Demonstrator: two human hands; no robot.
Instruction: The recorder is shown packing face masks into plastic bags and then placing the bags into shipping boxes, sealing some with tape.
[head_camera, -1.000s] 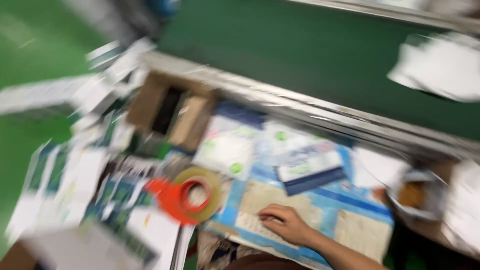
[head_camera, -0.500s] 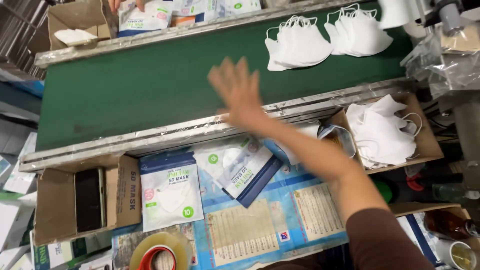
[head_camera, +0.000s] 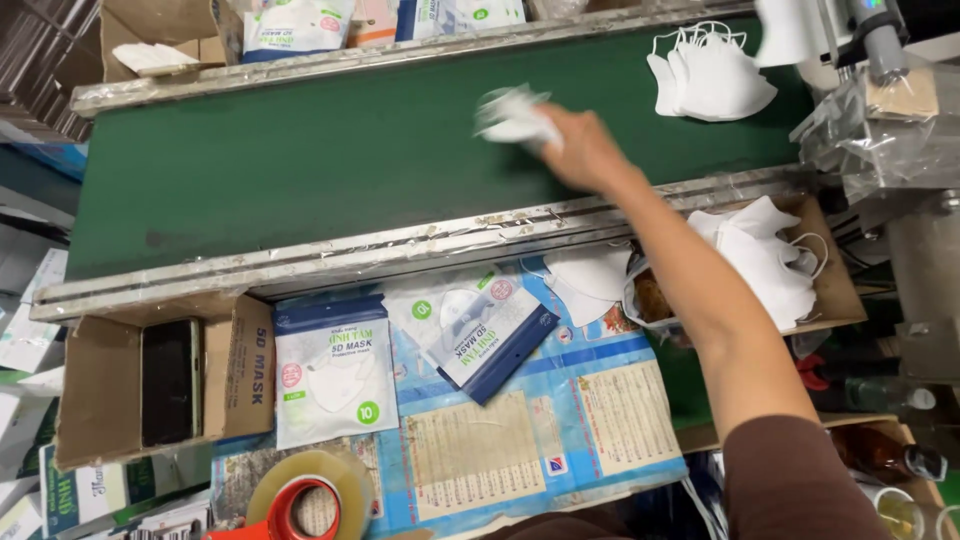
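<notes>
Two flat white-and-blue mask packets (head_camera: 328, 368) (head_camera: 478, 330) — beside a dark-screened phone (head_camera: 168, 381)

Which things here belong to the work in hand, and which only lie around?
In use: right hand, white mask it grips, green belt, mask pile, masks in box, mask packets.
Lying about: phone, tape roll, bottle.

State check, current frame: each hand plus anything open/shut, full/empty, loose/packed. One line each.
right hand: outstretched over the belt, closed on a white mask
left hand: not in view
mask pile on belt: loose, unpacked
cardboard tray: open, holding loose masks
mask pouches: sealed, lying flat
small box: open, phone inside, screen dark
</notes>
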